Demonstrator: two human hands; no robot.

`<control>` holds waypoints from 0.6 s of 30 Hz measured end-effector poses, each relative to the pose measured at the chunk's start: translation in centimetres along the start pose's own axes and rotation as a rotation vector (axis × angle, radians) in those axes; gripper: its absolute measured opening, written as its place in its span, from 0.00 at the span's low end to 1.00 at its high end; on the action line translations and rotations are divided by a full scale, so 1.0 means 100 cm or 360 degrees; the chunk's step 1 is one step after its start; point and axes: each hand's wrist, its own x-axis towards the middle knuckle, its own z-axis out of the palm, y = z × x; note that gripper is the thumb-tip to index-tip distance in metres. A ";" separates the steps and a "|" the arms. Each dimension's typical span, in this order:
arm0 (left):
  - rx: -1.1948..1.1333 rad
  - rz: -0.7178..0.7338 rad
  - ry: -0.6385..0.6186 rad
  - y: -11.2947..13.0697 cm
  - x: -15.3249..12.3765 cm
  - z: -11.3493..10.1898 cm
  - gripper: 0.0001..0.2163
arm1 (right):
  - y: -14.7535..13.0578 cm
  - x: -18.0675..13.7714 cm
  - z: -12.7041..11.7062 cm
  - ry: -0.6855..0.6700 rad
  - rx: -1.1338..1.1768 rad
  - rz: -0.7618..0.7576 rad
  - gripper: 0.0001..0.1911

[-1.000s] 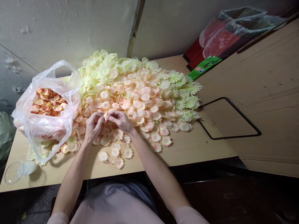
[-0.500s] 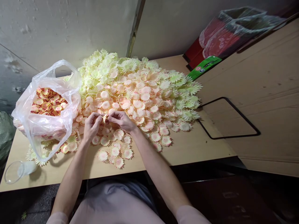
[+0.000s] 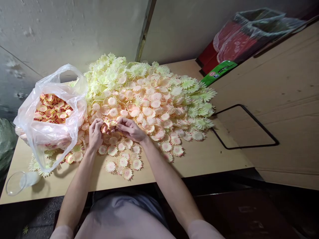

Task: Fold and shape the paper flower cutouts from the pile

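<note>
My left hand [image 3: 95, 133] pinches the left side of small pink-and-yellow artificial flower petals [image 3: 108, 124]. My right hand [image 3: 131, 128] has thumb and forefinger closed on their right side, so the piece is stretched between both hands. How many layers it has is too small to tell. Below and around the hands spreads a large heap of flower-shaped petal pieces [image 3: 147, 109], pink-centred in the middle and pale green at the back and right. A few loose petal pieces [image 3: 123, 162] lie near the table's front edge.
On the left a white plastic bag [image 3: 50, 134] holds red-and-yellow petal pieces [image 3: 53, 108]. A clear glass [image 3: 15, 183] is by the front left corner. Cardboard [image 3: 279, 113] and a black wire frame [image 3: 259, 123] border the right side. Red bins [image 3: 235, 43] are behind.
My left hand has shifted slightly left, away from my right hand. More of the flower petals now shows between the fingers. The heap and the bag are unchanged.
</note>
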 end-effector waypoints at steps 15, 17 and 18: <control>0.0561 0.0352 -0.0144 0.005 0.000 -0.007 0.09 | 0.004 0.002 -0.001 0.0365 -0.0736 -0.0381 0.11; 0.0694 0.0382 -0.0153 0.007 -0.003 -0.004 0.10 | 0.006 0.003 0.001 0.0381 -0.0759 -0.0386 0.11; 0.0750 0.0398 -0.0155 0.007 -0.004 -0.003 0.11 | 0.006 0.003 0.002 0.0379 -0.0767 -0.0380 0.12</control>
